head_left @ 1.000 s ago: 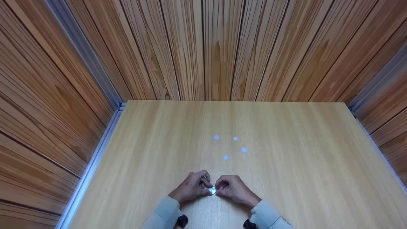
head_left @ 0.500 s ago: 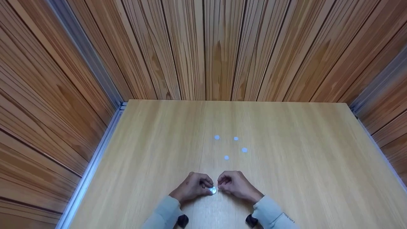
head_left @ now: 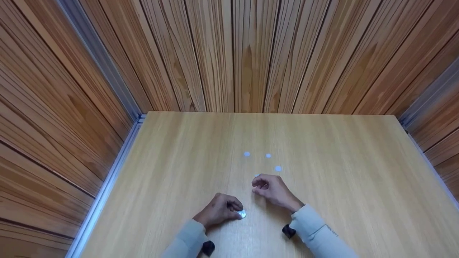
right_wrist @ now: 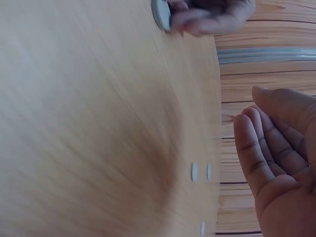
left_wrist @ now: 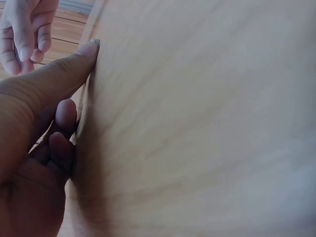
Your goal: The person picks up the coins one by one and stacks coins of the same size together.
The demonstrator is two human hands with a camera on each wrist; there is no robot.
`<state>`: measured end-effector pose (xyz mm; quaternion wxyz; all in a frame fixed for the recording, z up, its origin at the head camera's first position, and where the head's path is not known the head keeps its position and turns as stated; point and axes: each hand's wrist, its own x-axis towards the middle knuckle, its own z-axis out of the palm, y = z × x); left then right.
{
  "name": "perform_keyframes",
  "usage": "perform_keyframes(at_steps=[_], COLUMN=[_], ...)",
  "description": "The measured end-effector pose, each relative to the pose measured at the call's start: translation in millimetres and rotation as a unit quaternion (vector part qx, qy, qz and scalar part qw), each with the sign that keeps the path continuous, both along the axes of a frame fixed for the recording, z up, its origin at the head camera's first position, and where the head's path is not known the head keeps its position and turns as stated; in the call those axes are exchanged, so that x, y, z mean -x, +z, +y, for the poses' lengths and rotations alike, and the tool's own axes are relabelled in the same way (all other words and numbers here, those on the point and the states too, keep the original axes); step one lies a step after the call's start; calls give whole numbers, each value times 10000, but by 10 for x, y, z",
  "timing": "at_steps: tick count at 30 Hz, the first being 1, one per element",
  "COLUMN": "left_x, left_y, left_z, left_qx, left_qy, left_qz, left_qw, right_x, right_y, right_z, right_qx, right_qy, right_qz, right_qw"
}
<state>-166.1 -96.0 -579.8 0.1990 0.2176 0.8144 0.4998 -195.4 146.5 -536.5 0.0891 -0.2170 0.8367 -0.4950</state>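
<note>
The person's left hand gripped a small, round, shiny silver disc, the thumb tip against it and the fingers bent in. The disc jutted just past those fingertips on their right, low over the pale tan, wood-grained surface; whether its underside touched could not be told. The right hand, farther forward and to the right of the left, held nothing that showed, its fingers loosely bent and the thumb apart from them.

A flat, round, whitish disc lay partly hidden just beyond the right hand's fingers. A second whitish disc lay just ahead of its knuckles, and two more, a third whitish disc and a fourth whitish disc, farther forward.

The silver disc looked light, stiff and hardly fragile, though its smooth face would probably slip under a fingertip; the thin rim, pinched from opposite sides, seemed the surest hold. Well left of the left hand, a grey metal rail bordered the surface, and far ahead of both hands its edge met a brown plank wall. The widest room for moving spread right of the right hand.
</note>
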Motion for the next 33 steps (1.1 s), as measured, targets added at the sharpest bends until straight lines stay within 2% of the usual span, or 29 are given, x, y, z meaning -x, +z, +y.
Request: perform_keyframes(at_steps=[13,23,31,33], left_x=[11,15,31,30], left_y=[38,42,59,60], left_z=[14,6,23,24], left_qx=[177,189,341,293], left_qy=[48,54,137,77], left_qz=[-270,-326,-716,-603], left_qw=[9995,9993,9968,9977], right_x=[294,527,703,744], right_y=[169,160,156,146], right_z=[37,21,-20,-29], right_qx=[-95,-77,9,2], right_qy=[-267,-519,-798,-821], right_qz=[112,289,177,191], right_qw=[9995,9982,9967,9964])
